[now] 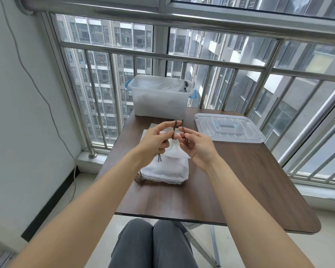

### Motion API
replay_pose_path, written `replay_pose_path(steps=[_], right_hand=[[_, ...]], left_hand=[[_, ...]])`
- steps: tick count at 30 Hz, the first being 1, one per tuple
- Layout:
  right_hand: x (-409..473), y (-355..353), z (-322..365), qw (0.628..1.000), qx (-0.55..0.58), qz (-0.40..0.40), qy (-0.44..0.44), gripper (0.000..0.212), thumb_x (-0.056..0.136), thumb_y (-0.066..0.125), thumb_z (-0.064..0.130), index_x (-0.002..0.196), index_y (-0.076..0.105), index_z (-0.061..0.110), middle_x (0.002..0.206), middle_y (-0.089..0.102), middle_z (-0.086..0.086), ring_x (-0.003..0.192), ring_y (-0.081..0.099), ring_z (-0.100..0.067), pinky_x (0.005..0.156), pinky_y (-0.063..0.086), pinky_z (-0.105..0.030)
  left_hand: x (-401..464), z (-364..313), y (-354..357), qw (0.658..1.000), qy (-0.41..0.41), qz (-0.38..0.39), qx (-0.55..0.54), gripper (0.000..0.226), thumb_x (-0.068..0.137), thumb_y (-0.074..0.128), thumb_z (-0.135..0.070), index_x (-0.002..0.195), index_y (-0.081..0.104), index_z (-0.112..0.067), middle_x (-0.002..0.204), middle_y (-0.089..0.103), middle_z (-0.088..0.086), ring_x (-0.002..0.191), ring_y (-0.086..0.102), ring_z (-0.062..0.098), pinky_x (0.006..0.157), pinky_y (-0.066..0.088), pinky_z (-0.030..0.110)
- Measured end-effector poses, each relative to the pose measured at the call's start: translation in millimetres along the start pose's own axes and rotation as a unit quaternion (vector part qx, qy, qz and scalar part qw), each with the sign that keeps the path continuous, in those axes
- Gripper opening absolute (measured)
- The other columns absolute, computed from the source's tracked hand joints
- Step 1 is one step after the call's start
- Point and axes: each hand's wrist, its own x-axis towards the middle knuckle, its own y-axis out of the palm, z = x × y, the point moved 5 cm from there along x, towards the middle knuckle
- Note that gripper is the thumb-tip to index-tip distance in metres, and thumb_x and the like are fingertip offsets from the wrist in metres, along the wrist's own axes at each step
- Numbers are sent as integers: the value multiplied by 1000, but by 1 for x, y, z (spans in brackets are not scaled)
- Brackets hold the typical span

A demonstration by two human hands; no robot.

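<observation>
A small white drawstring pouch (pixel 177 151) hangs above the table between my two hands, its mouth gathered tight. My left hand (pixel 156 141) pinches one dark brown cord (pixel 174 128) of the pouch. My right hand (pixel 196 144) pinches the other dark cord (pixel 185 139). Beneath them lies a pile of white drawstring pouches (pixel 166 170) on the brown table (pixel 230 180), with brown cord ends sticking out at its left side.
A translucent plastic bin (pixel 159 97) with blue clips stands at the table's far edge and holds more white items. Its lid (pixel 229 127) lies flat to the right. A steel railing and window run behind the table. My knees sit under the near edge.
</observation>
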Motion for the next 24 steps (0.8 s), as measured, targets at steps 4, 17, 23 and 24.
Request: replay_pose_path(steps=[4,17,23,24], right_hand=[[-4,-1,3,997,-66,-29,-12,13,90,57,6,101,61,12,75,71,2,59,66,-5,47,46,-13],[-3,4,4,996,-66,50,-11,10,87,58,-2,88,67,-2,80,67,-9,73,65,-11,67,53,-14],[-1,0,5,994,-106,-28,-29,8,84,64,3,82,68,-3,66,67,-7,54,63,-9,59,53,-14],[0,-1,5,995,-89,-38,-19,9,85,63,3,81,67,-3,61,66,-5,50,60,-7,55,51,-13]], left_hand=[[-4,-3,2,996,8,30,80,43,98,40,-3,130,52,-30,64,63,-9,45,30,4,39,22,12],[5,-3,8,947,47,57,314,42,96,37,-1,115,50,-37,72,64,7,72,60,21,57,35,26],[4,-7,13,924,80,34,373,26,96,46,-7,108,35,-28,72,71,2,61,52,15,61,40,30],[4,-8,10,935,79,18,345,26,95,47,-6,107,32,-24,75,71,6,62,52,16,61,40,30]])
